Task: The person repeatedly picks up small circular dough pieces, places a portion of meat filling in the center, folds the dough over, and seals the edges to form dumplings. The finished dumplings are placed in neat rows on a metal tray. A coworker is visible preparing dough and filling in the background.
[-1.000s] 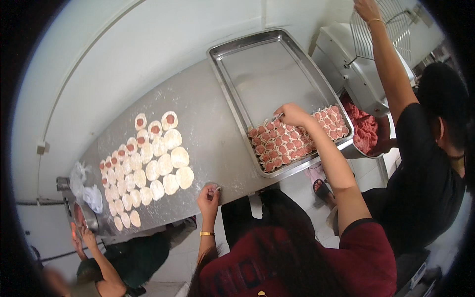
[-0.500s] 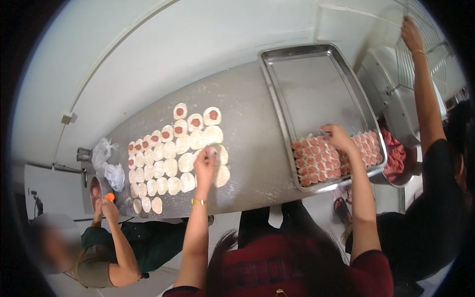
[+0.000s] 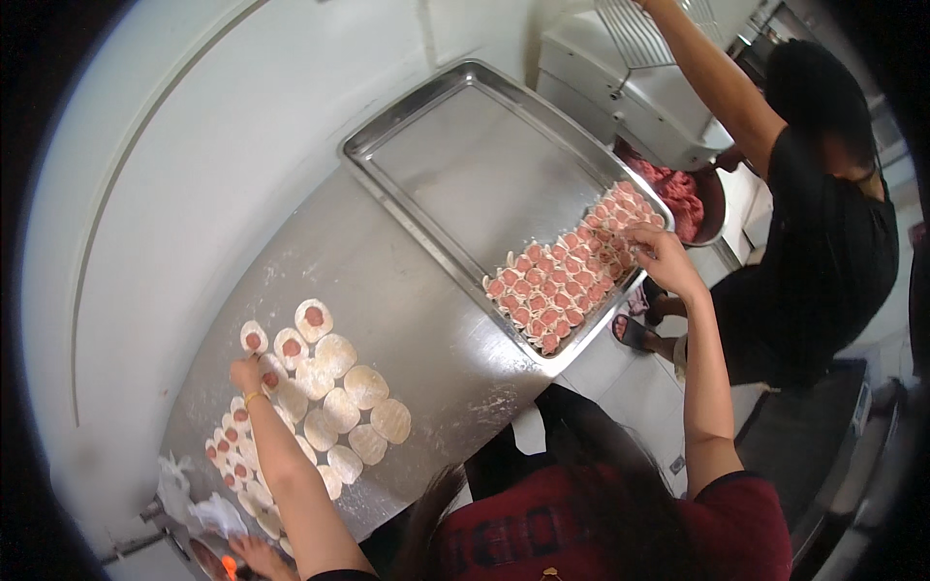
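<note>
The left hand (image 3: 245, 373) rests on the filled dough rounds (image 3: 291, 349) laid out on the floured steel table (image 3: 407, 320); its fingers appear curled onto one round, though a firm hold cannot be confirmed at this size. The right hand (image 3: 659, 254) sits over the wrapped dumplings (image 3: 567, 281) packed in the near corner of the metal tray (image 3: 465, 155), fingers bent and touching the top row. Plain wrappers (image 3: 366, 387) lie just beside the filled ones.
</note>
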Demonstrator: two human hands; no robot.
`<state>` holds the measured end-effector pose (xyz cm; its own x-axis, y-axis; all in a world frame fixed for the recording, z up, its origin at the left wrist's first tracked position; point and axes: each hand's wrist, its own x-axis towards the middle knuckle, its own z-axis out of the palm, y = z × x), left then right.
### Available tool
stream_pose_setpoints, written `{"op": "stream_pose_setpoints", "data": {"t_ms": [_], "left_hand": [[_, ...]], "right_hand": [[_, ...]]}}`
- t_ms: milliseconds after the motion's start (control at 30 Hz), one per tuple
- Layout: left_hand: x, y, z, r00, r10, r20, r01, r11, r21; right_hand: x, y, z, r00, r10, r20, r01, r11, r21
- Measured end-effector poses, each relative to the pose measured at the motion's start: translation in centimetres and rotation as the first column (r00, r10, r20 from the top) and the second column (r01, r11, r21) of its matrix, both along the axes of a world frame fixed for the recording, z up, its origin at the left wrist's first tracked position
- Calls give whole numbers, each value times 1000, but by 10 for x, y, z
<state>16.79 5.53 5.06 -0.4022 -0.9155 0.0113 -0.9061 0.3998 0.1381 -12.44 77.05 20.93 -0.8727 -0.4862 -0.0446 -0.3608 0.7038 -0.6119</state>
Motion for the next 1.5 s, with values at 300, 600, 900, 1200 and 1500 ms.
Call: {"op": "stream_pose_setpoints", "data": {"t_ms": [300, 600, 900, 1200, 1500], "left_hand": [[16, -42, -23, 134, 741, -658, 212, 627, 749], [47, 25, 19, 41, 713, -700, 665, 503, 552], [67, 251, 62, 207, 818, -536, 707, 254, 660], [71, 388, 63, 117, 909, -401, 584, 264, 768], [46, 435, 53, 81, 915, -395, 670, 243, 701]], "right_hand": [[22, 5, -11, 990, -100, 102, 109, 990, -88], [-46, -80, -69, 969, 235, 79, -228, 970, -90], [-73, -148, -90, 814, 565, 136, -580, 771, 263], [-83, -143, -96, 790, 570, 227, -609, 774, 176], [-85, -131, -100, 792, 555, 255, -582, 813, 38]]}}
